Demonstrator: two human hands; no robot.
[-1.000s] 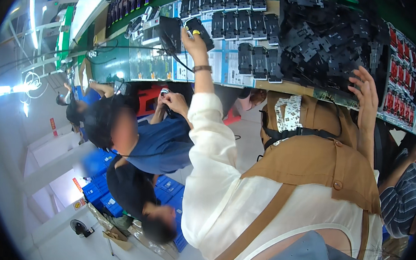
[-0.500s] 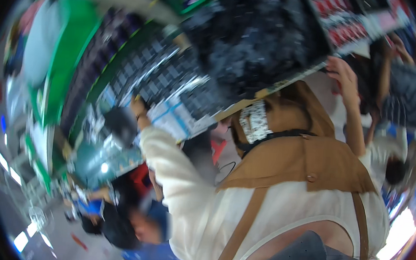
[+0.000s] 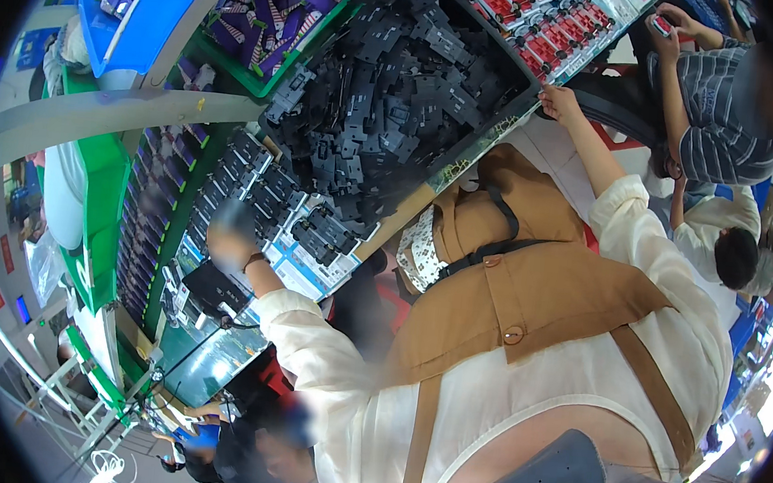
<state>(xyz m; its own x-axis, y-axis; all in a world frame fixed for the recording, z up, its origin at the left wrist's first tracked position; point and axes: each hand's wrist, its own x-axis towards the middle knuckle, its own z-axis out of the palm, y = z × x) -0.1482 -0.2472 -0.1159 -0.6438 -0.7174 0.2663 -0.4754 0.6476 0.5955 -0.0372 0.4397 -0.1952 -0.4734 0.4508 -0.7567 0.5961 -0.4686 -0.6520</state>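
My left hand point(image 3: 233, 249) is smeared by motion, over the rows of black plastic parts point(image 3: 260, 197) on the left of the bench. A dark blurred patch covers its fingers, so what they hold, if anything, is hidden. My right hand point(image 3: 557, 103) is at the bench's near edge, by the corner of a large dark tray point(image 3: 517, 99). Its fingers are curled together at the rim; anything between them is too small to make out. Loose black plastic parts point(image 3: 379, 105) are heaped in the tray. Several red parts point(image 3: 557, 39) stand in rows beyond my right hand.
Green bins point(image 3: 276, 28) of purple striped parts stand at the back, with a blue bin point(image 3: 150, 14) further left. A grey beam point(image 3: 79, 116) crosses the left side. A co-worker in a striped shirt point(image 3: 728, 109) works at the right, holding a small red thing.
The view has turned and steadied. My right hand's fingers, spread before, are now curled together near the tray corner. My left hand remains over the rows of black parts.
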